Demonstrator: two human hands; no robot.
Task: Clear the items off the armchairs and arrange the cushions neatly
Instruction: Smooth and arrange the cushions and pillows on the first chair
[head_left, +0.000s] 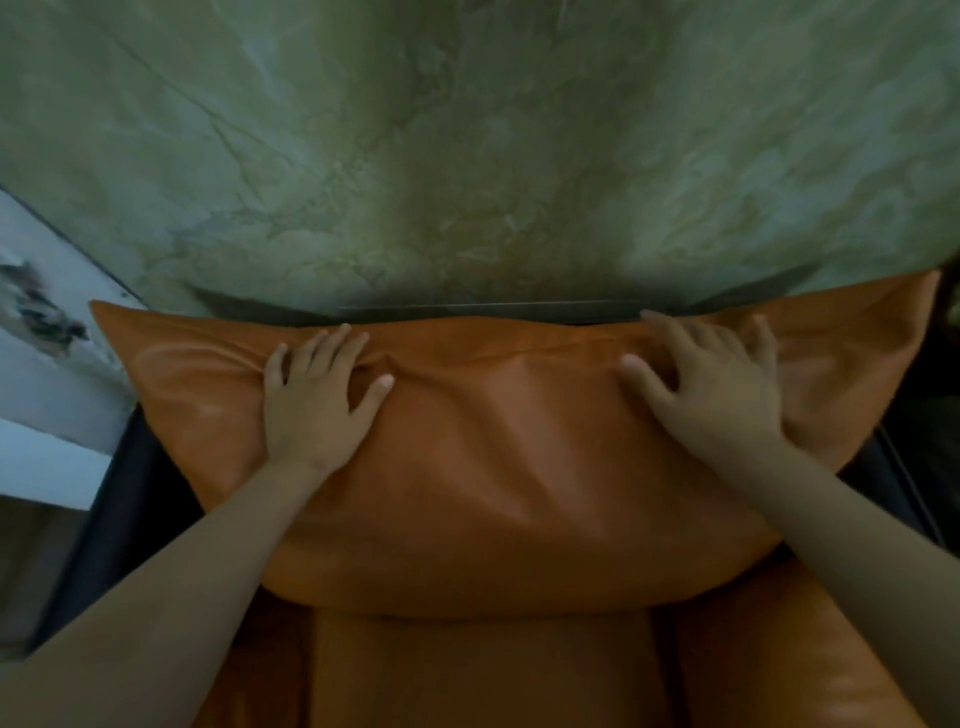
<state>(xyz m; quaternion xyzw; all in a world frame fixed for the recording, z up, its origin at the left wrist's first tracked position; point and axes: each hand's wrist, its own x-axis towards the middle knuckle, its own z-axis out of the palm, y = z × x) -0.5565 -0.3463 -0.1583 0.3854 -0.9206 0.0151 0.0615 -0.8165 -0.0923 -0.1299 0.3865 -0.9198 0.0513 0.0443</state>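
A large orange leather cushion (498, 457) leans against the back of an armchair, filling the middle of the view. My left hand (317, 400) lies on its upper left part, fingers spread and pinching a fold of the leather near the top edge. My right hand (711, 384) rests flat on the upper right part, fingers apart and reaching the top seam. Below the cushion shows the orange seat of the armchair (478, 670). Both forearms stretch in from the bottom corners.
A green marbled wall (467, 145) rises right behind the chair. The chair's dark frame (124, 499) shows at the left and right sides. A pale framed picture (47, 322) stands at the left edge.
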